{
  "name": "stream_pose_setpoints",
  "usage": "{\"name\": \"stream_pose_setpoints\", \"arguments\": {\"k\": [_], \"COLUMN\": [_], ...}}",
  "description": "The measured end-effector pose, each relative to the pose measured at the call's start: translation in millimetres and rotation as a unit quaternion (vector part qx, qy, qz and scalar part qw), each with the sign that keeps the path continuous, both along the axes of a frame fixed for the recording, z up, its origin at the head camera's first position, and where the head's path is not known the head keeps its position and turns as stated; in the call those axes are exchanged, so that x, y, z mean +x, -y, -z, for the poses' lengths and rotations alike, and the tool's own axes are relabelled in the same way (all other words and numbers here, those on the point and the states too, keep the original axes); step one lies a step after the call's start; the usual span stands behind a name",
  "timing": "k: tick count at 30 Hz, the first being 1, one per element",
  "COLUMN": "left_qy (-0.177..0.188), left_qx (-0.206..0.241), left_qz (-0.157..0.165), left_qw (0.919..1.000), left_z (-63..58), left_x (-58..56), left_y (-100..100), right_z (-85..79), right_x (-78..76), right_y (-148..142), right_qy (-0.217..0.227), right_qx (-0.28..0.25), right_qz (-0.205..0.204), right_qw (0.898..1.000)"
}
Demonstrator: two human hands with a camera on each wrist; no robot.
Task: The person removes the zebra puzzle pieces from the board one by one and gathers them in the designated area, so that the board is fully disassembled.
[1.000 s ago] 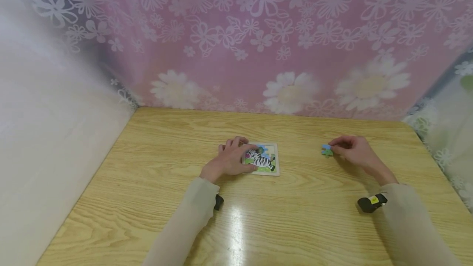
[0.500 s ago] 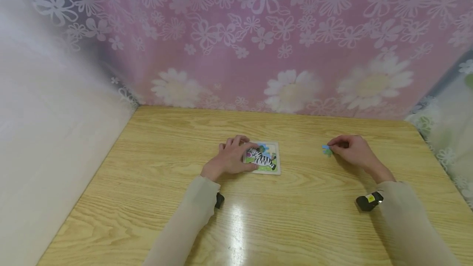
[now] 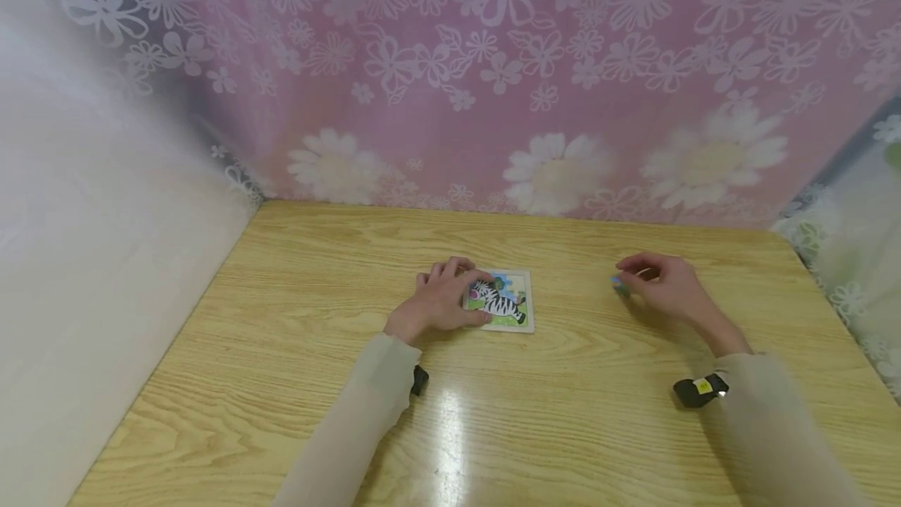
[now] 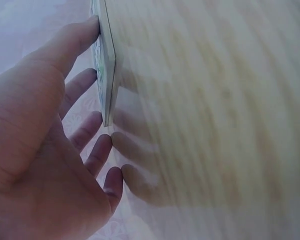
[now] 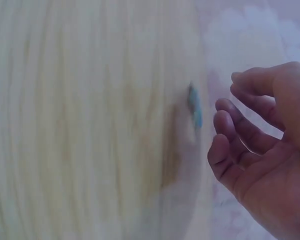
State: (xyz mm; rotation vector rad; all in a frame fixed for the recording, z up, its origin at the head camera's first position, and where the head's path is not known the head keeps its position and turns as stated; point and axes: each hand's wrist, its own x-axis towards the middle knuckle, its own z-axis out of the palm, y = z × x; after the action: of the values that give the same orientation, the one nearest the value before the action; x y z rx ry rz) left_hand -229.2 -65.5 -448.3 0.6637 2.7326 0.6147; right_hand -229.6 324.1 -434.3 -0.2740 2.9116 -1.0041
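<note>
1. Beige sleeves sat nearest;
2. Left hand was spread, thumb and index touching the zebra puzzle on the table;
3. Right hand had loosely bent fingers, gripping nothing, just beside a blue-green piece;
4. Pink floral cloth hung behind.

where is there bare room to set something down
Bare wood on the table lies between the zebra puzzle and the blue piece, between the left sleeve and right sleeve, and before the pink curtain. It is crowded at the puzzle, where the left hand rests, and at the piece, near the right hand.
</note>
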Motion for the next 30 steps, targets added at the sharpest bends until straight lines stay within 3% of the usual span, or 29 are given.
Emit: {"name": "stream_pose_setpoints", "arguments": {"k": [5, 11, 30], "left_qy": [-0.002, 0.001, 0.025], "left_qx": [0.004, 0.009, 0.006], "left_qz": [0.001, 0.005, -0.017], "left_qw": [1.0, 1.0, 0.9995], "left_z": [-0.8, -3.0, -5.0], "left_x": [0.6, 2.0, 1.1], "left_y": [-1, -2, -7], "right_z": [-6.4, -2.8, 11.0], "right_x": [4.9, 7.8, 10.6], "right_y": [25, 48, 104], "right_qy": [-0.01, -0.006, 0.01], "right_qx": [-0.019, -0.025, -0.04], "right_qz": [-0.041, -0.074, -0.113], "right_qw": [0.999, 0.997, 0.993]}}
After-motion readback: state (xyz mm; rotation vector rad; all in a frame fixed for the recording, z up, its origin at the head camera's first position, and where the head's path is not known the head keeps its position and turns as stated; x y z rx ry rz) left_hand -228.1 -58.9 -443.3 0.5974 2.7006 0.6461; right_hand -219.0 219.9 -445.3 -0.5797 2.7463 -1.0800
